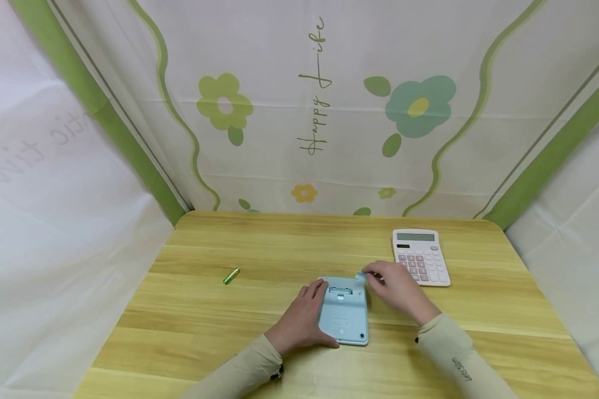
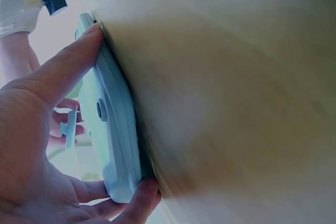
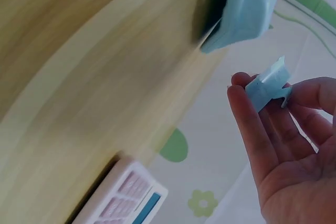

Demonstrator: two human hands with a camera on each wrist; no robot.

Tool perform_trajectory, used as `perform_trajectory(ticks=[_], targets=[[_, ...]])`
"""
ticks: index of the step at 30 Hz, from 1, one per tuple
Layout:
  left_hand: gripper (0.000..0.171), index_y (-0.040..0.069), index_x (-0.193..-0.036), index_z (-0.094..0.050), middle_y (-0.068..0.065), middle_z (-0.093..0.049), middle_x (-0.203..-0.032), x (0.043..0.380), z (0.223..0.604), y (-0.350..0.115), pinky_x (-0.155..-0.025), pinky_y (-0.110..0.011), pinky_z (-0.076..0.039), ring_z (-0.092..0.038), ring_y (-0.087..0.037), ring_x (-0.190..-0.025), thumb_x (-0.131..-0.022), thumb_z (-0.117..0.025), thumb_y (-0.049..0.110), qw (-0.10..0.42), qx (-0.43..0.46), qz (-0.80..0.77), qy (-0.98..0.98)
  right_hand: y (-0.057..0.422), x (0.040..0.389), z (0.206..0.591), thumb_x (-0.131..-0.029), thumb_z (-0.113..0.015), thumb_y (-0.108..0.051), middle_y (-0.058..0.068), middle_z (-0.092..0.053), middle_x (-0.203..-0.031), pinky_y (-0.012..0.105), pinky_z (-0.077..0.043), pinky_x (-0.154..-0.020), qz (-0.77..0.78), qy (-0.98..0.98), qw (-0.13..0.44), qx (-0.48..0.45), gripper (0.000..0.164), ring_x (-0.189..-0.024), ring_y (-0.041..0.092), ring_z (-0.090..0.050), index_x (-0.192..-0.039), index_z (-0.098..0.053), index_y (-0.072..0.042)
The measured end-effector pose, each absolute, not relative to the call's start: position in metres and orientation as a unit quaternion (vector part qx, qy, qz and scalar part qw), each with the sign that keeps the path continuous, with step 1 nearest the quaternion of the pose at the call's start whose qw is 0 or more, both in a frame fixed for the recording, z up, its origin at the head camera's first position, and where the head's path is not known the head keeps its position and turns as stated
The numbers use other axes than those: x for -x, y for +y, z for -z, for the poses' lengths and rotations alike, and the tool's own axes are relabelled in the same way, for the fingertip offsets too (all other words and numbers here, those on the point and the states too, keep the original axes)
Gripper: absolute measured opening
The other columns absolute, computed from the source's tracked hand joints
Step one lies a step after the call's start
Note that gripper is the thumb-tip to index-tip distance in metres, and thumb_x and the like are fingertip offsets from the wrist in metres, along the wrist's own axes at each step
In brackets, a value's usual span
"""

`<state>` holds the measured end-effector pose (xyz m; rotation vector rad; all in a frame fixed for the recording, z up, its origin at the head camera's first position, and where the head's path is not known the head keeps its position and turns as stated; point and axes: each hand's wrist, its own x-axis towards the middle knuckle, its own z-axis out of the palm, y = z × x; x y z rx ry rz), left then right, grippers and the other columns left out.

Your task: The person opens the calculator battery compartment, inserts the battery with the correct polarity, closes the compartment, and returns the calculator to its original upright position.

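Observation:
A light-blue calculator (image 1: pixel 343 318) lies face down on the table, its battery compartment (image 1: pixel 340 291) uncovered near the top. Whether a battery sits inside is too small to tell. My left hand (image 1: pixel 301 320) grips the calculator's left side, thumb at the near edge and fingers at the far end; the left wrist view shows the thumb and fingers around the calculator body (image 2: pixel 113 129). Just off its top right corner, my right hand (image 1: pixel 391 282) pinches a small light-blue battery cover (image 3: pixel 269 85) between thumb and fingers.
A green battery (image 1: pixel 232 276) lies on the wooden table (image 1: pixel 189 310), left of the calculator. Beyond my right hand is a pink-and-white calculator (image 1: pixel 421 257), face up. A floral curtain (image 1: pixel 279 149) hangs behind the table, with white curtains on both sides.

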<state>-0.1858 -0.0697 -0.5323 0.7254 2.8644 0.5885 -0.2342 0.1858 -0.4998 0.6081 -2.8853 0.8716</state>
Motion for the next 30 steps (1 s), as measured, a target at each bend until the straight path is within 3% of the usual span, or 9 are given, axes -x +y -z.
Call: perform_trajectory(ticks=[7,16,30], targets=[[0.129,0.004,-0.160,-0.031,-0.013,-0.039,-0.161,0.186,0.531,-0.070,-0.113,-0.041,-0.049,-0.048,-0.030,-0.136,-0.063,-0.095,0.060,0.067,-0.238,-0.195,0.949,0.201,0.238,0.503,-0.096,-0.069,-0.012,0.000,-0.070,-0.096,0.037,-0.058,-0.077,-0.258,-0.947,0.028,-0.189,0.015,-0.086,0.015,-0.064,-0.106,-0.079,-0.010],[0.129,0.003,-0.160,-0.031,-0.014,-0.039,-0.161,0.183,0.530,-0.070,-0.113,-0.042,-0.049,-0.048,-0.031,-0.136,-0.063,-0.095,0.059,0.066,-0.240,-0.202,0.947,0.215,0.243,0.508,-0.095,-0.070,-0.011,-0.001,-0.066,-0.092,0.031,-0.050,-0.072,-0.245,-0.953,-0.023,-0.176,0.012,-0.081,0.012,-0.056,-0.103,-0.080,-0.009],[0.131,0.005,-0.161,-0.029,-0.012,-0.037,-0.162,0.183,0.530,-0.070,-0.113,-0.042,-0.049,-0.047,-0.030,-0.137,-0.063,-0.094,0.061,0.075,-0.230,-0.199,0.950,0.214,0.242,0.513,-0.094,-0.074,-0.011,-0.004,-0.066,-0.090,0.039,-0.056,-0.079,-0.213,-0.957,-0.038,-0.194,0.008,-0.082,0.010,-0.060,-0.097,-0.079,-0.015]])
